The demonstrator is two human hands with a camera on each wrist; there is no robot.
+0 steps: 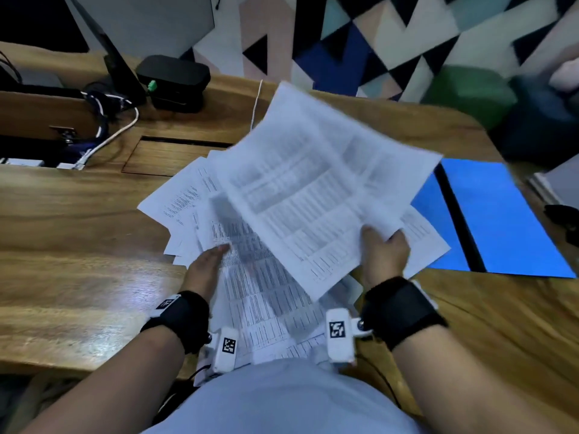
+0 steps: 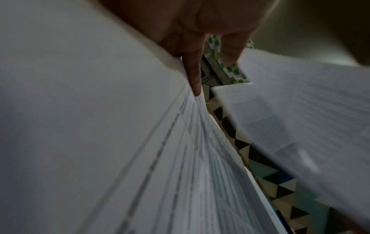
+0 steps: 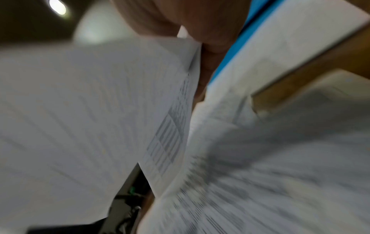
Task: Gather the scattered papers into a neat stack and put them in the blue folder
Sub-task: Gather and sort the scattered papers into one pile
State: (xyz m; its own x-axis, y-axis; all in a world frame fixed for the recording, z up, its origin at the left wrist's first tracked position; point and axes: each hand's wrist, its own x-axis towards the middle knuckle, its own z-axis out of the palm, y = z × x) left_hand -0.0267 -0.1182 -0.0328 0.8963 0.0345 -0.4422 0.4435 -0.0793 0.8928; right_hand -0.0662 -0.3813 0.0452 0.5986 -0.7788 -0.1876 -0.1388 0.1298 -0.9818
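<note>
Thin white matt paper sheets (image 1: 250, 277), printed with grey tables, are lying on a wooden table (image 1: 78, 239) whose varnished grain is shining glossy under the light. Right of the sheets, a smooth blue folder (image 1: 507, 220) is showing a faint sheen. Left and behind the sheets, a black matt plastic box (image 1: 174, 76) is sitting. Black cloth straps (image 1: 404, 308) are wrapping both wrists.

Bare wooden desk (image 1: 78, 245) at left; cables (image 1: 103, 120) and black box (image 1: 174, 78) (far left) obstruct.
</note>
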